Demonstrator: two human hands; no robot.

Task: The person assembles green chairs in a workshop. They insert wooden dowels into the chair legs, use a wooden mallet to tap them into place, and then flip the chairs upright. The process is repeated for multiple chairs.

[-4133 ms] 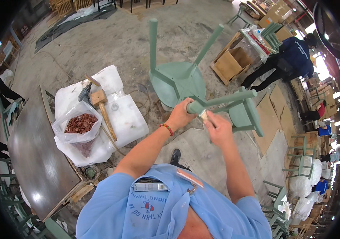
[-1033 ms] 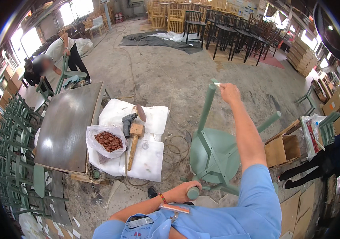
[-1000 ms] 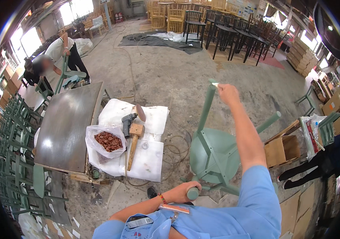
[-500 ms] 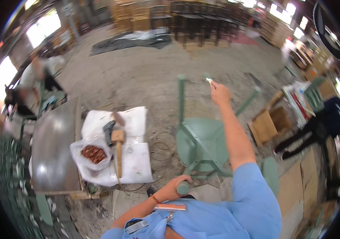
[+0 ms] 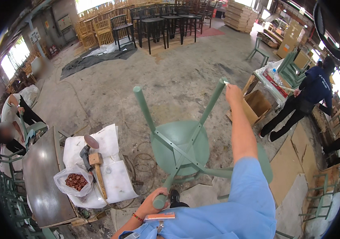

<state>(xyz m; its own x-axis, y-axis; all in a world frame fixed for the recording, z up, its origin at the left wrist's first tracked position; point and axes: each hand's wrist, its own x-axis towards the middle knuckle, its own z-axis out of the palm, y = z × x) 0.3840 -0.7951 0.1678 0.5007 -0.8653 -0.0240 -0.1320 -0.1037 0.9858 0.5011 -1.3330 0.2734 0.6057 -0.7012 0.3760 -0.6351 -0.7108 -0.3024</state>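
An upturned green stool (image 5: 170, 157) stands before me, its legs pointing up and out and a crossed brace joining them. My left hand (image 5: 152, 201) is closed around the end of the near left leg (image 5: 169, 181). My right arm reaches out over the stool's right side. At the tip of the far right leg (image 5: 213, 100), my right hand (image 5: 234, 95) pinches a small white piece (image 5: 226, 83); its kind is too small to make out. The far left leg (image 5: 144, 109) stands with no hand on it.
On my left, a metal-topped table (image 5: 44, 171) adjoins white sheets (image 5: 116, 179) holding a wooden mallet (image 5: 98, 171), a power sander (image 5: 88, 151) and a bag of reddish-brown pieces (image 5: 74, 181). A co-worker (image 5: 315, 89) stands at right near a wooden box (image 5: 257, 105); another bends at left.
The view has shifted, and the stool sits lower and further left in it. My right hand has come from between the far legs to the far right leg's tip. The left hand keeps its hold.
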